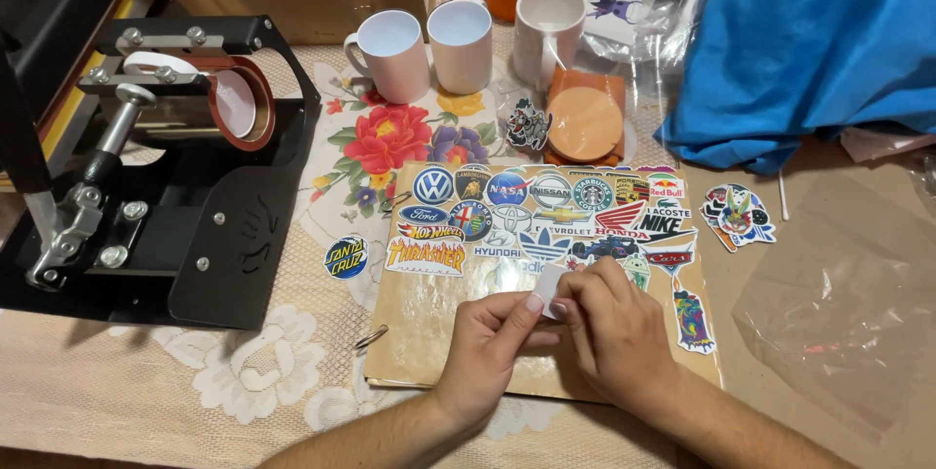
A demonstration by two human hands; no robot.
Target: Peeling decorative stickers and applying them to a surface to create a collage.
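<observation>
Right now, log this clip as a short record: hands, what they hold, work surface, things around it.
left hand: pinches the lower edge of a small white sticker piece
right hand: fingers on the same piece, from its right side
surface: brown board covered with logo stickers, on a floral tablecloth
left of board: black mug press
behind board: three white mugs, orange coasters
right: blue cloth, clear plastic bag
loose stickers: round one beside the press
</observation>
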